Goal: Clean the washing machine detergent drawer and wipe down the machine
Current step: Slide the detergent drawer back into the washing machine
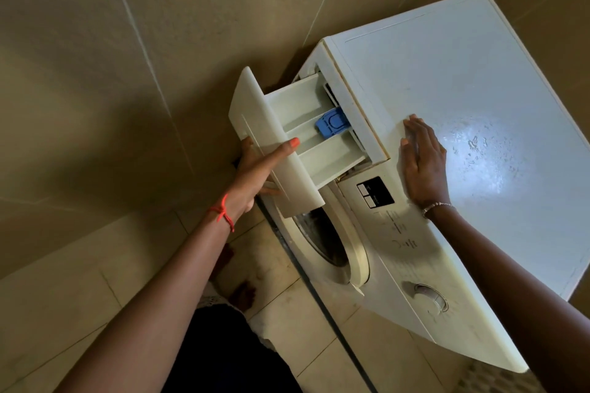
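Evidently we are early on: the washing machine [463, 89] appears unwiped, its detergent drawer [306, 124] projects partly out, not yet removed, our left hand [255, 169] grips its front, and our right hand [423, 158] lies flat, fingers straight, on top.

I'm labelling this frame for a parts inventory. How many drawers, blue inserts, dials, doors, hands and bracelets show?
Detergent drawer: 1
Blue insert: 1
Dial: 1
Door: 1
Hands: 2, the left hand and the right hand
Bracelets: 2, the red string bracelet and the beaded bracelet
Total: 8
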